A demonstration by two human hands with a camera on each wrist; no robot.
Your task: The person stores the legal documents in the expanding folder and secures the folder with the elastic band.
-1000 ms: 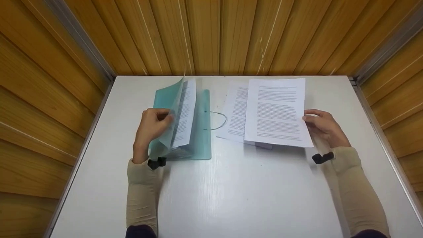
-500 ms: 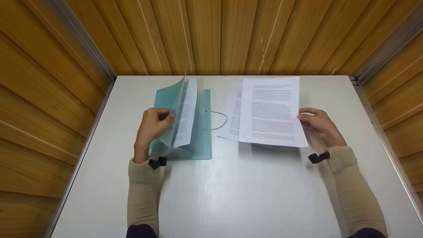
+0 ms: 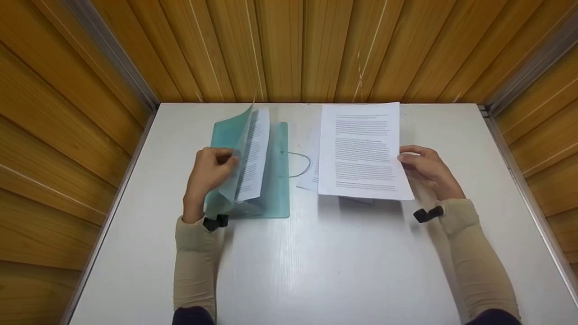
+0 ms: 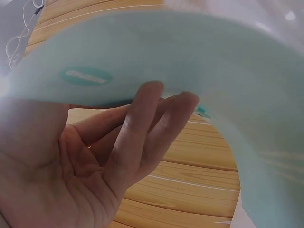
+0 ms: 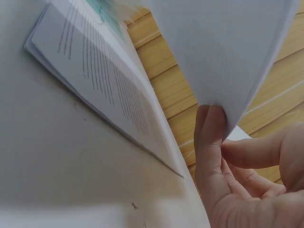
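sheet [image 3: 362, 152] of illegible print has shifted left, pinched by the right hand [image 3: 430, 170].

- Setting: a small panelled booth used as a desk; whether it stands within an office or a lab cannot be told.
- Enclosure: wood-grain panels [image 3: 289, 49] on three sides, joined at grey corner strips [image 3: 111, 49].
- Work surface: white table [image 3: 325, 266], far edge against the rear panels.
- Paperwork: printed sheets [image 3: 361, 153]; turquoise folder [image 3: 282, 194].
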